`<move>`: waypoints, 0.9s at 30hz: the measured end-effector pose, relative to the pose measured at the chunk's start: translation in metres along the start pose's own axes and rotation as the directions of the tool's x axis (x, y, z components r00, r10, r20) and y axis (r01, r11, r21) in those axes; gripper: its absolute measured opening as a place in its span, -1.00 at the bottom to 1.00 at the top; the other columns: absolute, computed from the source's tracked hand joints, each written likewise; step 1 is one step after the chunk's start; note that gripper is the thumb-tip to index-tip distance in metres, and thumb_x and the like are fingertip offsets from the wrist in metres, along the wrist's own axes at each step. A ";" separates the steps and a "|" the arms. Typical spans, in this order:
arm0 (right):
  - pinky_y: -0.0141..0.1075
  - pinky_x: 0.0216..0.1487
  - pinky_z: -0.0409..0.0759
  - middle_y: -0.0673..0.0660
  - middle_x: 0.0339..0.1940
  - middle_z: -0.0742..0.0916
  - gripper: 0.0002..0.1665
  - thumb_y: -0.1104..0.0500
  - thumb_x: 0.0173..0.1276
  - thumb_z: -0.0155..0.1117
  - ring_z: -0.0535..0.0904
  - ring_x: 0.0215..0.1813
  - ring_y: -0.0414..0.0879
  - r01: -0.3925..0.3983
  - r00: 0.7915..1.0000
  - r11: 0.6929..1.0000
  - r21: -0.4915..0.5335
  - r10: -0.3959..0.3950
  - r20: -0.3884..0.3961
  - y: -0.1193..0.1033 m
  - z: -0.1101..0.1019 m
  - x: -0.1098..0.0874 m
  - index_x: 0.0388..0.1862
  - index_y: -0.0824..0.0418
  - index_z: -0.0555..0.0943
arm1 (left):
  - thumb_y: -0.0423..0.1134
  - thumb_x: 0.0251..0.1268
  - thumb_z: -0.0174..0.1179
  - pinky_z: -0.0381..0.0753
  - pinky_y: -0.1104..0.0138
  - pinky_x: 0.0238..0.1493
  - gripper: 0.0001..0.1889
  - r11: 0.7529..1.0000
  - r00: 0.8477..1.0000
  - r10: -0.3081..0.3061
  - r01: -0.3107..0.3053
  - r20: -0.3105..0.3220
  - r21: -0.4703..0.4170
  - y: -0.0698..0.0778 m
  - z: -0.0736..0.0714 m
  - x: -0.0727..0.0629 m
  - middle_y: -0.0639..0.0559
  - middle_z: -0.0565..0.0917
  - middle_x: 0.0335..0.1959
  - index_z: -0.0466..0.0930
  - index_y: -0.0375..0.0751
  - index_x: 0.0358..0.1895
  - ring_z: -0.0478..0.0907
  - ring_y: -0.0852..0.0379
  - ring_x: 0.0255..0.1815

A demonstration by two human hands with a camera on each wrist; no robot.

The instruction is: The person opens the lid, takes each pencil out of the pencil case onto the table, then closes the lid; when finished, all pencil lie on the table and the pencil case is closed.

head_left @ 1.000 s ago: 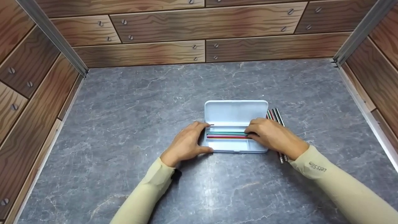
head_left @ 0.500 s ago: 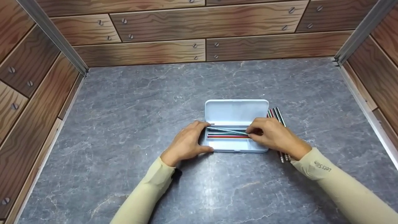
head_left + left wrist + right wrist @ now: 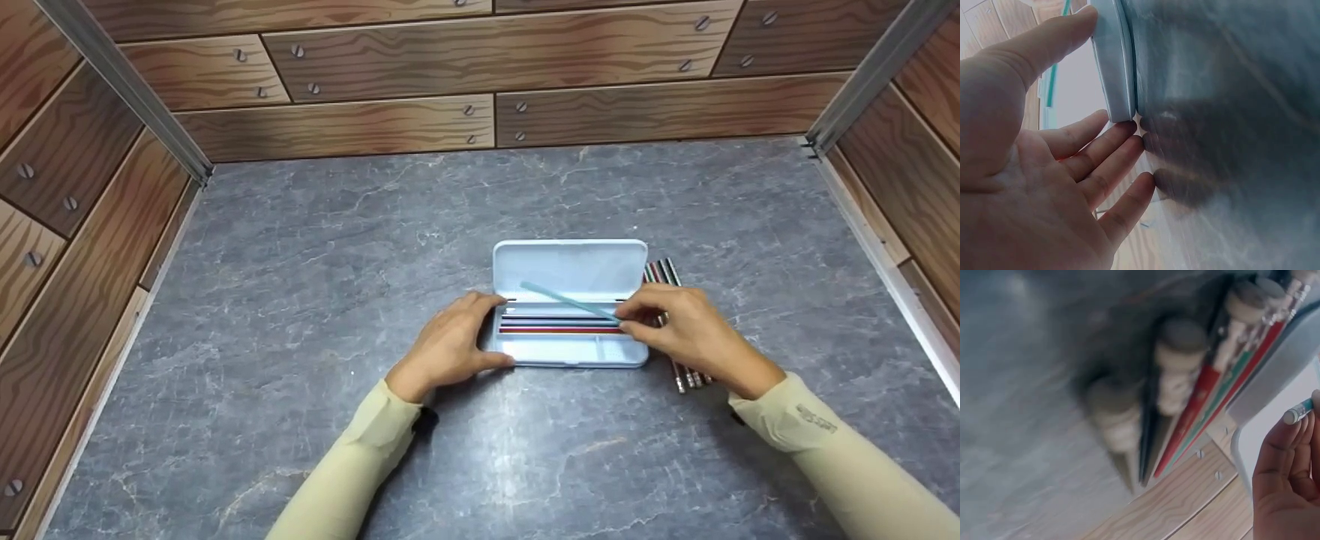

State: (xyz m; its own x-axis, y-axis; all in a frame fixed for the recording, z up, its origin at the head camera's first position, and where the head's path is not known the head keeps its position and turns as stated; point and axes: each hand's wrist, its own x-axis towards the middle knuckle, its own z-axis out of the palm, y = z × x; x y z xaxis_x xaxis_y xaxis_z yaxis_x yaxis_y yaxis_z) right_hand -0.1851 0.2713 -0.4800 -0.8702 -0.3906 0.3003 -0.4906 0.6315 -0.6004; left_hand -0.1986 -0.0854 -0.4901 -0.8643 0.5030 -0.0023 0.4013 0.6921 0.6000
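Observation:
A light-blue pencil case (image 3: 570, 270) lies with its lid raised, with several pencils (image 3: 551, 330) in its long compartment. My left hand (image 3: 448, 339) grips its left end, the thumb at the front corner and the index finger at the rear one. In the left wrist view the thumb and fingertips touch the case's edge (image 3: 1116, 62). Between thumb and fingers, my right hand (image 3: 682, 330) pinches a teal pencil (image 3: 566, 300) near its eraser end. This pencil slants over the case, its far end in front of the lid.
Several loose pencils (image 3: 690, 379) with eraser ends lie on the grey marbled table (image 3: 360, 225), right of the case and partly under my right hand. Wood-patterned walls (image 3: 487, 60) enclose the back and both sides.
My right hand has lifted the teal pencil from the case's compartment and moved slightly right, with the pencil's far end now raised. The left hand has stayed in place.

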 end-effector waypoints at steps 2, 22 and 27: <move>-0.59 -0.12 0.68 0.02 -0.24 0.88 -0.72 0.47 0.25 0.64 0.67 -0.21 -0.43 -0.005 0.998 1.000 -0.009 0.004 -0.060 0.001 -0.004 -0.005 -0.14 0.16 0.89 | 0.01 0.22 0.69 0.61 -0.13 0.51 -0.08 1.000 1.000 -0.001 0.001 -0.001 -0.001 0.000 0.000 0.000 -0.16 0.66 0.40 0.48 -0.20 0.60 0.60 -0.17 0.45; -0.68 -0.33 0.49 0.36 -0.15 0.92 -0.75 0.26 0.40 0.60 0.53 -0.37 -0.67 -0.490 0.841 0.871 -0.030 0.463 -0.281 0.028 -0.049 -0.052 0.01 0.35 0.88 | 0.02 0.24 0.69 0.59 -0.12 0.55 -0.09 1.000 1.000 0.007 -0.007 0.002 0.001 0.000 -0.001 0.001 -0.15 0.66 0.40 0.48 -0.20 0.60 0.60 -0.17 0.47; -0.54 -0.35 0.43 0.30 -0.20 0.92 -0.75 0.25 0.38 0.57 0.52 -0.42 -0.51 -0.557 0.813 0.824 -0.100 0.517 -0.266 0.031 -0.052 -0.061 -0.01 0.32 0.89 | 0.02 0.23 0.69 0.57 -0.12 0.58 -0.08 1.000 1.000 0.006 -0.006 0.006 -0.004 0.000 0.000 0.000 -0.17 0.65 0.42 0.48 -0.20 0.60 0.59 -0.18 0.49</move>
State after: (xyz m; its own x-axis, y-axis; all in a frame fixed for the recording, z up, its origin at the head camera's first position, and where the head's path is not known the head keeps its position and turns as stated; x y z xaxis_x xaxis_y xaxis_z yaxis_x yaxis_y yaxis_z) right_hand -0.1498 0.3492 -0.4781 -0.9736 0.1870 0.1308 0.0757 0.8053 -0.5880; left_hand -0.1987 -0.0851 -0.4897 -0.8600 0.5103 -0.0041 0.4048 0.6872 0.6033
